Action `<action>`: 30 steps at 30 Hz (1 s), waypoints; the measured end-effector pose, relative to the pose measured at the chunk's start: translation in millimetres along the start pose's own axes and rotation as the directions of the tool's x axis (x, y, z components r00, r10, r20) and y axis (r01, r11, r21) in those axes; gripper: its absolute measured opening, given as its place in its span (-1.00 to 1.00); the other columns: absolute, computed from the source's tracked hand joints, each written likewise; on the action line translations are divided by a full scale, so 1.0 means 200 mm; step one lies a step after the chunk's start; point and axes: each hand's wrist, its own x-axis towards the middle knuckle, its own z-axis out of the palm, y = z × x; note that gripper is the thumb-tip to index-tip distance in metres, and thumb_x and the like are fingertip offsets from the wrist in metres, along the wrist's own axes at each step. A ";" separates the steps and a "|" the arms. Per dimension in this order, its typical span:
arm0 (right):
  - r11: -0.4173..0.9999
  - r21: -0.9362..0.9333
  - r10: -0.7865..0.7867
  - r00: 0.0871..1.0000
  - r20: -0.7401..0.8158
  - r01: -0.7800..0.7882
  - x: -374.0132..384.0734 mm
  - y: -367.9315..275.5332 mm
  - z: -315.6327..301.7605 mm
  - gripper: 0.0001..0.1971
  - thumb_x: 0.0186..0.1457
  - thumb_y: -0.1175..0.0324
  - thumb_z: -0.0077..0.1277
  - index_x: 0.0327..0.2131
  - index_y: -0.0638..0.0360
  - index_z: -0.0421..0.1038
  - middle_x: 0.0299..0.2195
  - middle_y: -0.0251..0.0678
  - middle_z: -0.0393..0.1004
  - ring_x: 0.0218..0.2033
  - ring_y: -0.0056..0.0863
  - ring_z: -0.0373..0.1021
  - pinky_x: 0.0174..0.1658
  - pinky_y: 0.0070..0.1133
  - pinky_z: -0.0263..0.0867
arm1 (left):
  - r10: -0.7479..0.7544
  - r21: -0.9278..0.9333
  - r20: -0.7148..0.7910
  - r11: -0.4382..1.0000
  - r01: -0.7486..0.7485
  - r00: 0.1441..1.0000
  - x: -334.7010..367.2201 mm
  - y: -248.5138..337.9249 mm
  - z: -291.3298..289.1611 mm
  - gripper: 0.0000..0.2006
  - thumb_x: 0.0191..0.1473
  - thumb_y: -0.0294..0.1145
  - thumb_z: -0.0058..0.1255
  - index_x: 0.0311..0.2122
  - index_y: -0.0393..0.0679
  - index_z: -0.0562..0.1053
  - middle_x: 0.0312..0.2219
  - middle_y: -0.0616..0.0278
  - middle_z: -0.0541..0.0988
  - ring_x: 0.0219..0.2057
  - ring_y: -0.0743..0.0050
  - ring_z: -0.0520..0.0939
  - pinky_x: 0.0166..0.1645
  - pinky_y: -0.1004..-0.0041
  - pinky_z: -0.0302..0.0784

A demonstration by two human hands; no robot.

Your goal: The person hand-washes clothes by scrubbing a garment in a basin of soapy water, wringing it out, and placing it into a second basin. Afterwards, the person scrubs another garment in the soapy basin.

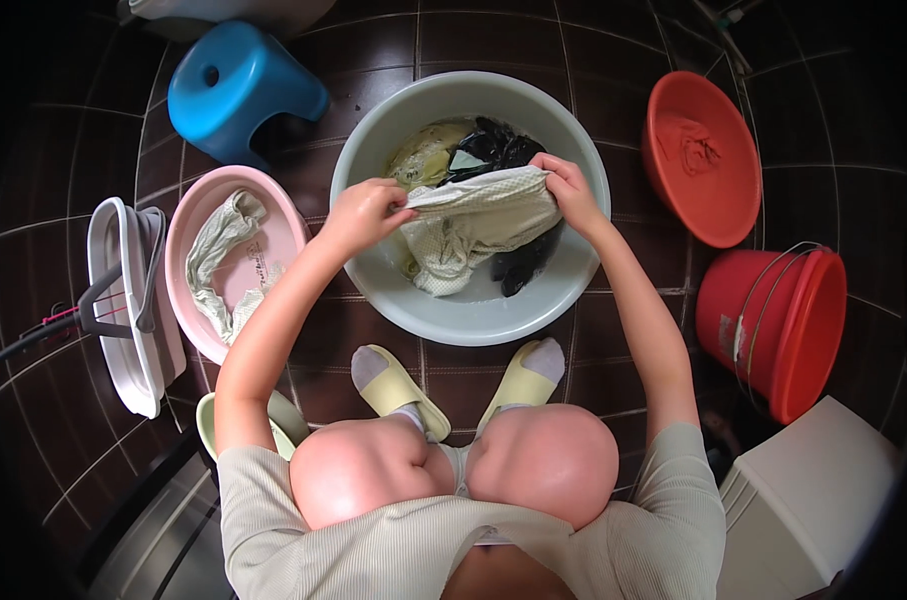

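A wet, light-coloured checked cloth garment [463, 235] is stretched between my two hands over a large pale grey basin [473, 328]. My left hand [368, 213] pinches its left end near the basin's left rim. At the upper right corner, the fingers of my right hand [570, 192] are closed on the same cloth. The lower part of the garment hangs down into the basin. Behind and under it lie black cloth [498, 145] and a yellowish-green piece [428, 160] in shallow water. What kind of garment it is, I cannot tell.
A pink basin [291, 215] with twisted pale cloth stands to the left, near a blue stool [213, 85] and white folded basins [123, 340]. On the right are a tilted red basin [708, 190], a red bucket [763, 320] and a white box-like piece [798, 480]. Dark tiles cover the floor.
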 end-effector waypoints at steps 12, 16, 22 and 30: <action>0.679 -0.713 -0.017 0.967 -0.255 -0.177 0.13 0.34 0.36 -0.62 -0.08 0.01 -0.06 -0.40 0.16 0.40 -0.48 -0.17 0.40 -0.42 -0.15 0.39 -0.38 -0.34 0.32 | -0.543 -0.636 0.026 0.639 0.433 0.839 0.28 -0.07 0.71 -0.63 -0.08 -0.11 0.00 -0.37 -0.29 0.43 -0.52 0.12 0.53 -0.50 0.35 0.53 -0.40 0.45 0.38; 0.641 -0.759 -0.120 0.962 -0.245 -0.113 0.11 0.34 0.50 -0.60 -0.11 -0.01 -0.02 -0.42 0.17 0.28 -0.51 -0.18 0.36 -0.53 -0.20 0.40 -0.53 -0.36 0.32 | -0.399 -0.055 -0.081 0.917 0.396 0.913 0.24 -0.01 0.75 -0.74 -0.03 -0.26 -0.11 -0.32 -0.27 0.30 -0.49 -0.07 0.48 -0.48 -0.01 0.54 -0.43 0.22 0.44; 0.446 -0.892 -0.211 0.960 -0.186 -0.075 0.14 0.51 0.57 -0.57 -0.13 -0.07 -0.03 -0.44 0.12 0.25 -0.73 -0.26 0.36 -0.73 -0.29 0.37 -0.67 -0.45 0.30 | -0.222 0.041 -0.159 0.972 0.231 0.962 0.25 -0.08 0.84 -0.82 -0.10 -0.38 -0.16 -0.36 -0.23 0.26 -0.52 -0.02 0.47 -0.51 0.05 0.55 -0.46 0.20 0.45; 0.753 -0.554 0.033 0.861 -0.507 -0.355 0.18 0.50 0.43 -0.55 -0.07 -0.01 -0.07 -0.47 0.30 0.34 -0.66 -0.09 0.42 -0.49 -0.12 0.43 -0.42 -0.38 0.34 | -0.484 -0.333 0.046 0.817 0.471 0.874 0.28 -0.06 0.60 -0.67 -0.01 -0.11 -0.09 -0.35 -0.22 0.44 -0.57 0.06 0.52 -0.50 0.24 0.55 -0.37 0.39 0.42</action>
